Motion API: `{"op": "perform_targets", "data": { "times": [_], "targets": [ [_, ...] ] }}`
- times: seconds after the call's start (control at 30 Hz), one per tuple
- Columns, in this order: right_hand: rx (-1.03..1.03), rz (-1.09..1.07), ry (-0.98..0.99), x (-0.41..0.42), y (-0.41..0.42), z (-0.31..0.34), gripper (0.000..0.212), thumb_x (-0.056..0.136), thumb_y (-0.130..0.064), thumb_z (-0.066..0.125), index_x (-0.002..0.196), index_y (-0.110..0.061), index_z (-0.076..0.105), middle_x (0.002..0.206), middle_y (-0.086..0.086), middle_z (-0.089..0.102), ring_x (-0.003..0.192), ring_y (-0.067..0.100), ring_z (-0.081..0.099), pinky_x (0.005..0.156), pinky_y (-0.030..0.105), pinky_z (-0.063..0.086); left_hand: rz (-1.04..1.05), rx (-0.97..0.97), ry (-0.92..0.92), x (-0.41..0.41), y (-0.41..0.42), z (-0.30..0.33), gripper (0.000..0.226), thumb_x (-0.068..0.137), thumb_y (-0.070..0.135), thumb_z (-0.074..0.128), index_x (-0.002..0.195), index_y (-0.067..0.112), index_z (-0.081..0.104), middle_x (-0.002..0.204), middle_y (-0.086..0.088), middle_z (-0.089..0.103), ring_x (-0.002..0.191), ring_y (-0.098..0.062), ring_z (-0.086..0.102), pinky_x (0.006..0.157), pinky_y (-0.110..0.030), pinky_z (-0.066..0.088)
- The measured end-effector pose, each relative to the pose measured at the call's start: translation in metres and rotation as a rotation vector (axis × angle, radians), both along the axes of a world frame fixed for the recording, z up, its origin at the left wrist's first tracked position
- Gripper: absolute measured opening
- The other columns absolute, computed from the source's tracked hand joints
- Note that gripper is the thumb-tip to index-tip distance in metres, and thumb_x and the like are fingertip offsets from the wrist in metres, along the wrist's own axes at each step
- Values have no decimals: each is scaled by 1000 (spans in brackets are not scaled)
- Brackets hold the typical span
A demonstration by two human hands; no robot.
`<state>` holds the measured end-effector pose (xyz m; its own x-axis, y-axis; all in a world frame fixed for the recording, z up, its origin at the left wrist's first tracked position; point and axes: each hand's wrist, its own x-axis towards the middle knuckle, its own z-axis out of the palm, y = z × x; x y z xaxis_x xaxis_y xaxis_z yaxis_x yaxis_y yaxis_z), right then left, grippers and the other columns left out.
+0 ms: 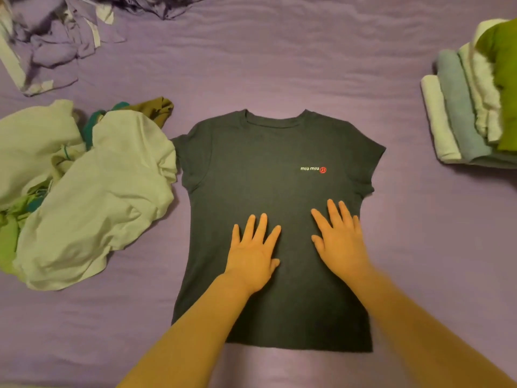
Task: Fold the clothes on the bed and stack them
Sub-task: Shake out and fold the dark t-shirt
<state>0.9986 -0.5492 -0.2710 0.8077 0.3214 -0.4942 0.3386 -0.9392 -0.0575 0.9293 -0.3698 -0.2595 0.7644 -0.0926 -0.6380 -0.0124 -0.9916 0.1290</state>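
Dark T-shirt (pixel 268 219) lies spread flat, front up, at centre frame on the bed (pixel 307 65), which is covered in a purple sheet. Neckline toward the top of the frame, hem toward the bottom. Both short sleeves out to the sides. Small white lettering with a red round mark (pixel 313 169) on the chest, right of centre frame.

Left hand (pixel 253 256): palm down on the shirt, lower centre, fingers straight and spread wide, holding nothing. Right hand (pixel 340 242): same posture just to its right, flat on the cloth, fingers spread, its outer edge near the shirt's right side seam. The two hands are apart, with a strip of dark fabric between them. Both forearms enter from the bottom edge.

Left of frame: loose heap of unfolded clothes (pixel 84 191), mostly pale, with green, teal and olive pieces showing; its edge touches or overlaps the shirt's left sleeve.

Upper left of frame: crumpled purple and white fabric (pixel 53 43), well apart from the shirt.

Right edge of frame: stack of folded clothes (pixel 464 107), pale, blue-grey and cream layers with a bright green piece on top. Well apart from the shirt.
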Motion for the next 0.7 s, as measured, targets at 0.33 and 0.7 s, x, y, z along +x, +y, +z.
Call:
{"op": "perform_targets", "data": {
  "times": [0.33,0.7],
  "targets": [
    [-20,-158,-138,128,-36,-8,58,101,-39,33,151,-24,9,159,10,-1,146,30,-2,117,44,15,-100,-57,-84,132,-37,-8,73,98,51,36,152,26,-5,159,-4,-14,145,-30,-16,117,-55,-2],
    [319,-542,-128,159,-47,-30,85,91,-31,60,151,-27,1,156,16,8,137,37,25,108,43,31,-330,-16,-168,239,-70,-39,86,92,60,41,152,22,-8,160,-2,-13,145,-28,-17,113,-62,-6]
  ]
}}
